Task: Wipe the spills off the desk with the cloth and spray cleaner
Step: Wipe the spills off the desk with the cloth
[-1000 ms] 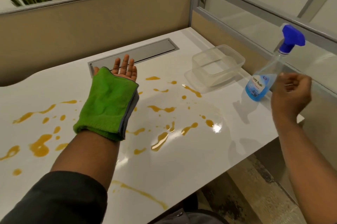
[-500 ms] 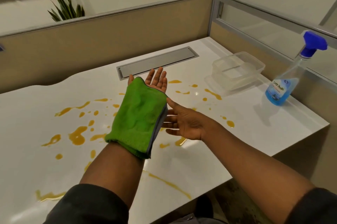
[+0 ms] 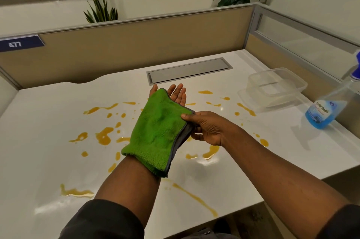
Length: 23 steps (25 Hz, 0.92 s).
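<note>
Half a second on, the right hand (image 3: 208,127) has closed the gap to the cloth (image 3: 158,131) and now pinches its right edge, thumb on the green top and fingers tucked under the grey lining. Palm up and fingers straight, the left hand (image 3: 176,93) lies flat beneath the cloth, which drapes from its fingers back over the wrist, held above the middle of the desk (image 3: 48,160).

Orange spills (image 3: 105,137) dot the white surface from the far left to the near right edge, none yet wiped. At the far right stands the spray bottle (image 3: 329,112), untouched, just beside a clear plastic container (image 3: 276,86). A grey metal cover plate (image 3: 190,70) sits in the desk toward the far partition.

The step in hand looks to be taking or settling the cloth for wiping. Done well, the right hand would draw it off in one flat piece, keep it folded for a firm pad, and hold the green face clear of the puddles until cleaner is sprayed.
</note>
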Available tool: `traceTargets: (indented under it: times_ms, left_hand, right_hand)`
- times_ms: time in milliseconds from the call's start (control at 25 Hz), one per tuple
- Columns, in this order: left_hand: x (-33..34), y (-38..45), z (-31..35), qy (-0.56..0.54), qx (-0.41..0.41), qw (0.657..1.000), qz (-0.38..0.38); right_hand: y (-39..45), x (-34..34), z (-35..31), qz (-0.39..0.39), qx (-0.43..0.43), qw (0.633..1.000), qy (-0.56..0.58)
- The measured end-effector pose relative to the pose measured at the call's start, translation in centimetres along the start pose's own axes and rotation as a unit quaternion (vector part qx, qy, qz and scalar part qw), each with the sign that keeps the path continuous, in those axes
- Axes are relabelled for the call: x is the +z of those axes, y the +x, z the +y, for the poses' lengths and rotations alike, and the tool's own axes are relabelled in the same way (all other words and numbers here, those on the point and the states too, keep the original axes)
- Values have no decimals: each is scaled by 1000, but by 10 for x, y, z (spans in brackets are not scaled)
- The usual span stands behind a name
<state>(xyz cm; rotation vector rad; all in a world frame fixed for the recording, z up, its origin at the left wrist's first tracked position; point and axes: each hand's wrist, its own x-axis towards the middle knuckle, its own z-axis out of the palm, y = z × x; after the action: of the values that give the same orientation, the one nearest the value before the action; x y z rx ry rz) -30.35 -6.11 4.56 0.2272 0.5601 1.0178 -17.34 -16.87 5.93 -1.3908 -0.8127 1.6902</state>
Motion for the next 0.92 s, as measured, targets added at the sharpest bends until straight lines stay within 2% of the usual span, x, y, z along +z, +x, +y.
traceTargets:
  times_ms: [80, 200, 360, 480, 560, 720, 920]
  left_hand:
    - [-8, -3, 5, 37, 2, 999, 23]
    - [-22, -15, 12, 142, 8, 990, 19]
    - [-50, -46, 46, 203, -56, 977, 36]
    - [-59, -79, 62, 226, -120, 965, -54]
    - [-65, -90, 68, 326, -73, 940, -71]
    - [-66, -105, 92, 443, 55, 895, -13]
    - [-72, -122, 147, 611, 124, 779, 66]
  right_hand:
    - [0, 4, -6, -14, -15, 1000, -17]
    - [1, 9, -17, -15, -44, 998, -34]
    - [2, 17, -32, -4, -65, 997, -42]
    - [6, 26, -38, -6, -68, 996, -62]
    - [9, 33, -42, -10, -75, 993, -86]
    - [21, 47, -51, -13, -112, 979, -168]
    - [49, 79, -62, -38, -167, 952, -255]
